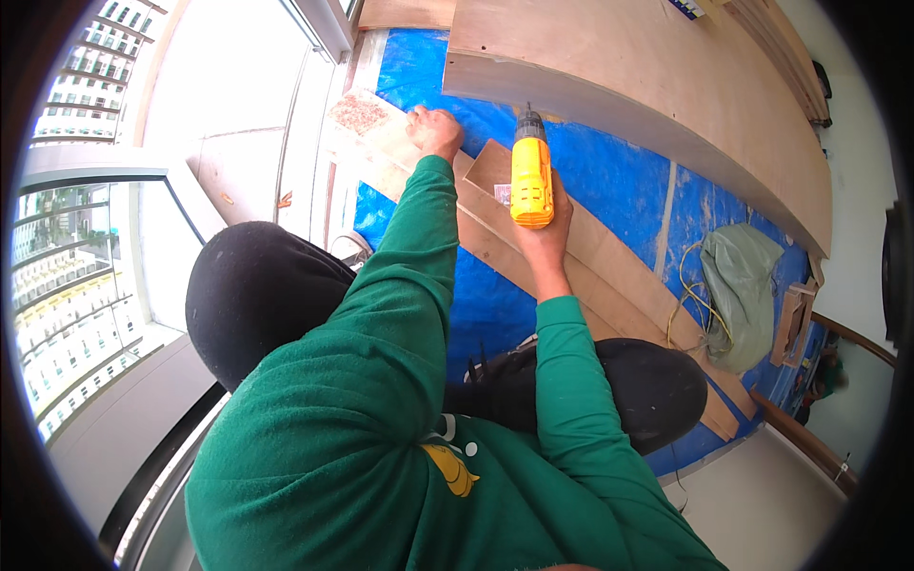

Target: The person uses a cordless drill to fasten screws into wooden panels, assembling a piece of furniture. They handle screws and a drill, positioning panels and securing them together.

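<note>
My right hand (550, 233) grips a yellow and black cordless drill (531, 176). Its bit points away from me, close to the near edge of a large plywood box or panel (609, 81); whether it touches the wood I cannot tell. To the left, my left hand (435, 131) is closed with the fingers curled, over the far end of a long wooden board (390, 167). What those fingers hold, if anything, is hidden. A second long board (595, 247) lies alongside, passing under the right hand.
Blue sheeting (619, 181) covers the floor. A grey-green bag (738, 295) with a yellow cord (687, 309) lies at right. Glass doors and a window (95, 285) line the left side. My bent knees (267, 295) flank the boards.
</note>
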Tool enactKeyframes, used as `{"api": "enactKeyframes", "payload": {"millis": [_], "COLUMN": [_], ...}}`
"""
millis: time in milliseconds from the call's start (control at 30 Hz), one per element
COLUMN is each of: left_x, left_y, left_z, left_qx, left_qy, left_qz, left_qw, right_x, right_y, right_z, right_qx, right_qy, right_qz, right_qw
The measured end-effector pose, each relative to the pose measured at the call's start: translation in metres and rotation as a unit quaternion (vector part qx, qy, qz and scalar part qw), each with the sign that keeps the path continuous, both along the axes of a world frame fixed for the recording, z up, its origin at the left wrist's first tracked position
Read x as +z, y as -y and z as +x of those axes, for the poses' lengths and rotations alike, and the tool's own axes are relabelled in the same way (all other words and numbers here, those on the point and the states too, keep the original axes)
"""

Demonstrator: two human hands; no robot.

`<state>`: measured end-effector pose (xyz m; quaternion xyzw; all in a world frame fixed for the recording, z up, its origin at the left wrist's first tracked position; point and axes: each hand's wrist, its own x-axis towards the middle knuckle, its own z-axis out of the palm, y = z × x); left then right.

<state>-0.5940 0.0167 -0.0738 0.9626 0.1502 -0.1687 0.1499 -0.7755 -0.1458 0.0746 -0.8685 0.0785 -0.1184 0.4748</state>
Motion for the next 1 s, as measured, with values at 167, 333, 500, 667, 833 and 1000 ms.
{"api": "enactKeyframes", "payload": {"millis": [167,333,500,667,833,1000], "left_x": [-0.002,-0.008,-0.03,-0.048,-0.056,-0.058], "left_y": [-0.002,0.01,0.01,0.01,0.014,0.014], "left_z": [0.022,0.027,0.026,0.026,0.028,0.03], "left_qx": [-0.062,0.313,0.386,0.43,0.435,0.419], "left_qy": [0.072,-0.051,-0.03,-0.092,-0.092,-0.104], "left_qz": [-0.146,-0.782,-0.827,-0.843,-0.859,-0.873], "left_qw": [0.985,0.537,0.408,0.31,0.254,0.228], "right_x": [-0.001,-0.004,-0.018,-0.032,-0.034,-0.039], "right_y": [0.001,0.008,-0.004,-0.021,-0.03,-0.036], "right_z": [-0.009,-0.013,0.0,0.011,0.021,0.031], "right_qx": [0.026,0.067,0.097,0.103,0.11,0.099], "right_qy": [0.007,-0.011,-0.049,-0.084,-0.097,-0.094], "right_qz": [-0.038,-0.063,-0.107,-0.129,-0.146,-0.122], "right_qw": [0.999,0.996,0.988,0.983,0.978,0.983]}}
